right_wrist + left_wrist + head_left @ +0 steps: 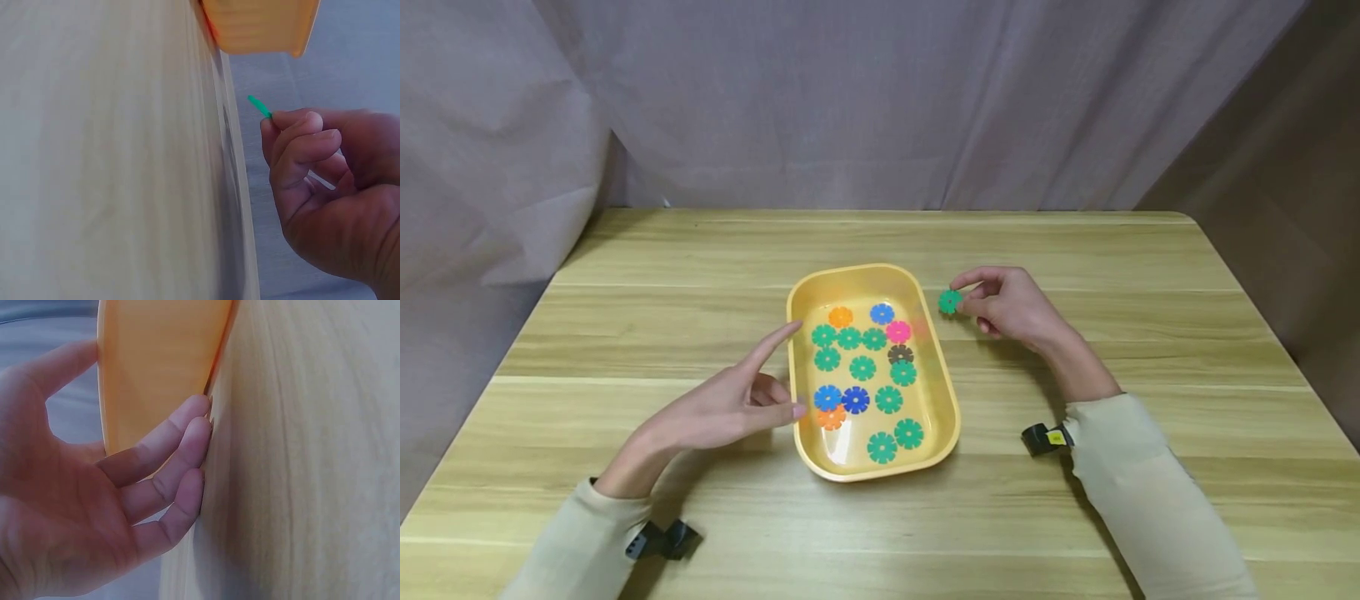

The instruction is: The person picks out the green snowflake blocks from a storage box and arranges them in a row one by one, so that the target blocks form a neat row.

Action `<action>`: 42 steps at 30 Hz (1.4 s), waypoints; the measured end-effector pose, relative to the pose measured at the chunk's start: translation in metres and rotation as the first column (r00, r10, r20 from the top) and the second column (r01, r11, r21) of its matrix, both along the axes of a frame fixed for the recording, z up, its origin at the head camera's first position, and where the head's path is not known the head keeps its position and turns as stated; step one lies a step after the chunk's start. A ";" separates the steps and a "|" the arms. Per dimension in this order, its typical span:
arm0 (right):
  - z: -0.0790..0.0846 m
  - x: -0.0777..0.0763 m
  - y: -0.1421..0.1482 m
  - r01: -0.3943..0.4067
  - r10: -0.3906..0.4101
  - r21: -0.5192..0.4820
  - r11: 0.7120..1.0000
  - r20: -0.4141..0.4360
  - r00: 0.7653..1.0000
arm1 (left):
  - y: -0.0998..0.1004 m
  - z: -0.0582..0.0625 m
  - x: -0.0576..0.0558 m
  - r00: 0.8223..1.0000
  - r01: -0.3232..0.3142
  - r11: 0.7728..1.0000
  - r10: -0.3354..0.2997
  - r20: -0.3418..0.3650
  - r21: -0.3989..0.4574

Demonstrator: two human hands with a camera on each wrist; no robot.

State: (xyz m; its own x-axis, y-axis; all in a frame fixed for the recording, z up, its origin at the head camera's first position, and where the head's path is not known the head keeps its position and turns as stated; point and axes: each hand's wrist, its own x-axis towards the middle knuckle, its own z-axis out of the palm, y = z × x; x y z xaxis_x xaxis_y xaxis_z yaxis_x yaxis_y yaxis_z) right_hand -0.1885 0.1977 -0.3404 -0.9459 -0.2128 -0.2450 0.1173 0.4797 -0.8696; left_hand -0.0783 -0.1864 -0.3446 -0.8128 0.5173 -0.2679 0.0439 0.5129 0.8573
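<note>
My right hand [1011,304] pinches a green notched plastic disc [950,302] between thumb and fingertips, just right of the tray's far part. In the right wrist view that green disc [259,105] shows edge-on. A yellow tray [951,408] stands on the table, with several similar discs lying flat in it: mostly green, plus blue, orange, pink and dark brown ones. My left hand [722,408] rests against the tray's left side, index finger and thumb spread along the rim. In the left wrist view, its other fingers [164,479] bend loosely low by the outer wall.
The wood-grain table [700,250] reaches back to a hanging grey curtain [820,108]. Black wrist devices sit on both sleeves, the left one [662,540] and the right one [1045,439], close over the tabletop.
</note>
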 end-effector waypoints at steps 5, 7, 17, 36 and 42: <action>-0.004 -0.001 0.001 -0.004 0.004 -0.013 1.000 0.005 1.000 | -0.001 0.000 0.000 1.000 0.003 1.000 -0.003 0.007 -0.001; -0.006 -0.002 0.001 -0.005 0.005 -0.015 1.000 0.010 1.000 | -0.001 0.000 0.001 1.000 0.006 1.000 -0.006 0.012 -0.001; -0.014 -0.004 0.001 -0.024 0.024 -0.008 1.000 0.008 1.000 | -0.004 0.001 0.001 1.000 0.024 1.000 -0.024 0.019 -0.004; -0.023 -0.006 0.002 -0.031 0.031 -0.020 0.999 0.003 1.000 | -0.003 0.000 0.001 0.999 0.029 1.000 -0.029 0.023 0.007; -0.024 -0.007 0.000 -0.026 0.026 -0.010 1.000 -0.005 1.000 | -0.004 0.000 0.001 0.999 0.027 1.000 -0.027 0.031 0.005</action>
State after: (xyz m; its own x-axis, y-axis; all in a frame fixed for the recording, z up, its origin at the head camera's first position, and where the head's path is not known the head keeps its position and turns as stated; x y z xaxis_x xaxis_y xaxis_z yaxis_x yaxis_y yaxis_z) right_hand -0.1951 0.1979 -0.3643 -0.9412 -0.2397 -0.2380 0.1006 0.4740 -0.8748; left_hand -0.0772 -0.1903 -0.3442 -0.7898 0.5404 -0.2903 0.0312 0.5079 0.8608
